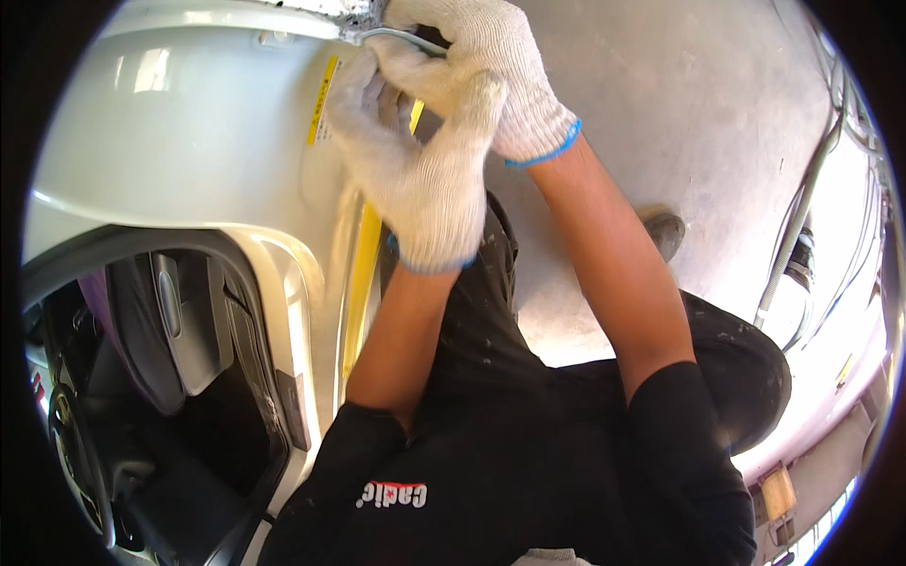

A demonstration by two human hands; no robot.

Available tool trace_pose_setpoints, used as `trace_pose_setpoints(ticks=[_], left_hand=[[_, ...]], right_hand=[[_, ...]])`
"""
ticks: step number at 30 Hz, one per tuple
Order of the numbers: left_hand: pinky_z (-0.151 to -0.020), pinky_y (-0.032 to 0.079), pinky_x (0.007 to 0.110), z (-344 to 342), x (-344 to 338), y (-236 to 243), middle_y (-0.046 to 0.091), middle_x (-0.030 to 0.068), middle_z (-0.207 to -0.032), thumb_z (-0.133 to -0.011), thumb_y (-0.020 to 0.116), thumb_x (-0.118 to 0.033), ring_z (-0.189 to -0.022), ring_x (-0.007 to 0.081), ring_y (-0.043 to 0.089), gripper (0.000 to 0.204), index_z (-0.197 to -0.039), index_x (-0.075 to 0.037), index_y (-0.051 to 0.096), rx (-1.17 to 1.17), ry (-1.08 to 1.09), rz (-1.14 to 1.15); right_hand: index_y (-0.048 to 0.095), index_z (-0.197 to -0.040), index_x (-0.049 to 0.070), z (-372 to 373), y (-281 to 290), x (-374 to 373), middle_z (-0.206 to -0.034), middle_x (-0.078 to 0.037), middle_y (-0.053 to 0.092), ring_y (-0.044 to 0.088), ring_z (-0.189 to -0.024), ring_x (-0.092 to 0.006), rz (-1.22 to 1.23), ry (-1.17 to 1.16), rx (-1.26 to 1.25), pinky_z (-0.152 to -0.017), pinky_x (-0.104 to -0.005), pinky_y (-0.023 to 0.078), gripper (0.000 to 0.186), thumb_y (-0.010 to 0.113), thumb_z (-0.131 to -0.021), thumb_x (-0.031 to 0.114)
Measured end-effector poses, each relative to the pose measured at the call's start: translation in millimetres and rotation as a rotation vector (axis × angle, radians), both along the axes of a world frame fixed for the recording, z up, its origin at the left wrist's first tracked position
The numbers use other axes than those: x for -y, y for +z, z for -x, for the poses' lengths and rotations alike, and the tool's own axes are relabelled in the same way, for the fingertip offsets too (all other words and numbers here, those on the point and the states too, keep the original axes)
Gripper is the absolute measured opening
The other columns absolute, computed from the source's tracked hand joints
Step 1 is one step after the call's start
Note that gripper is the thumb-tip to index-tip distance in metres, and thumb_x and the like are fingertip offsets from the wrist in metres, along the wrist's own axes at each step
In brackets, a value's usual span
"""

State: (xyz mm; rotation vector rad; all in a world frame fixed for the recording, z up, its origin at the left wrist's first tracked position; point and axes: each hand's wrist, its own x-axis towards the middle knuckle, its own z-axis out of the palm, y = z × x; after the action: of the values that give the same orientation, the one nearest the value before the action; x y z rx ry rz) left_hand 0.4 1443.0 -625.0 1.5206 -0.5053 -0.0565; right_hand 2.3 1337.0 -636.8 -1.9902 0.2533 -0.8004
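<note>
Both my hands wear white knit gloves and meet at the upper middle, beside a pale vehicle body panel (179,123). My right hand (495,71) is closed about a thin grey strip (404,36) by the panel's end. I cannot make out the strip's kind, or whether it is fixed to the panel. My left hand (415,179) is just below and nearer, its fingers bent toward the panel and its thumb standing apart by the right glove. Nothing shows in its palm. The two gloves overlap, and some fingertips are hidden.
An open vehicle cab doorway (255,311) with a dark interior lies at the left. Yellow tape (361,269) runs down the body edge. Concrete floor (651,104) spreads to the right, with hoses and cables (802,208) beyond. A shoe (664,234) shows on the floor.
</note>
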Motion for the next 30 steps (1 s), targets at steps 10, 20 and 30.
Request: trace_pose_setpoints(ticks=[10,20,30], left_hand=[[-0.101,0.051,0.033,1,15,-20,0.058,0.0169,-0.129,-0.083,0.083,0.000,-0.118,0.0206,0.058,0.063,-0.134,0.008,0.048,-0.163,0.030,-0.048],[-0.102,0.051,0.033,6,11,-27,0.063,0.0141,-0.120,-0.086,0.081,0.001,-0.115,0.0192,0.060,0.054,-0.131,0.009,0.053,-0.089,0.046,-0.054],[-0.108,0.047,0.034,8,4,1,0.056,0.0144,-0.132,-0.086,0.082,-0.001,-0.124,0.0207,0.056,0.065,-0.139,0.005,0.046,-0.138,-0.056,0.001]], right_hand=[[0.072,-0.095,0.011,3,-12,28,-0.087,-0.013,0.073,0.071,-0.084,-0.0336,0.006,0.122,-0.196,-0.075,-0.0431,0.057,0.028,0.064,-0.093,0.037],[0.073,-0.101,0.011,3,-15,29,-0.094,-0.012,0.075,0.073,-0.090,-0.0322,0.089,0.101,-0.218,-0.081,-0.0427,0.058,0.025,0.064,-0.096,0.034],[0.067,-0.095,0.009,9,-1,14,-0.095,-0.012,0.070,0.070,-0.092,-0.0335,0.074,0.064,-0.167,-0.081,-0.0450,0.057,0.024,0.061,-0.095,0.031]])
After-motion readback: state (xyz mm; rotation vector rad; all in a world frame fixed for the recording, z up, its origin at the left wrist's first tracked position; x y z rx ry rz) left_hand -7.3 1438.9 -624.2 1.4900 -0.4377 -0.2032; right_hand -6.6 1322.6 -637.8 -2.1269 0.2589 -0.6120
